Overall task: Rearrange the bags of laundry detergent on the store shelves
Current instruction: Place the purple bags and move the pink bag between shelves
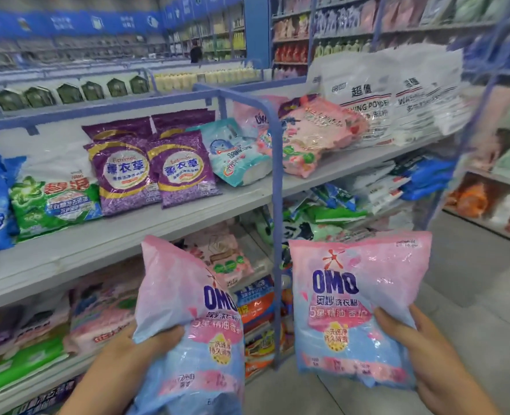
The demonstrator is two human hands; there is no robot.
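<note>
I hold two pink-and-blue OMO detergent bags upright in front of the shelves. My left hand grips the left OMO bag at its lower left edge, thumb across the front. My right hand grips the right OMO bag at its right edge, thumb on the front. Both bags hang below the upper shelf, at the level of the lower shelves. On that shelf stand two purple lavender bags, with a tilted teal bag beside them and loose pink bags further right.
A blue metal shelf post rises between the two held bags. Green and blue bags stand at the shelf's left, large white washing-powder bags at its right. Lower shelves are crowded with bags. Grey aisle floor lies to the right.
</note>
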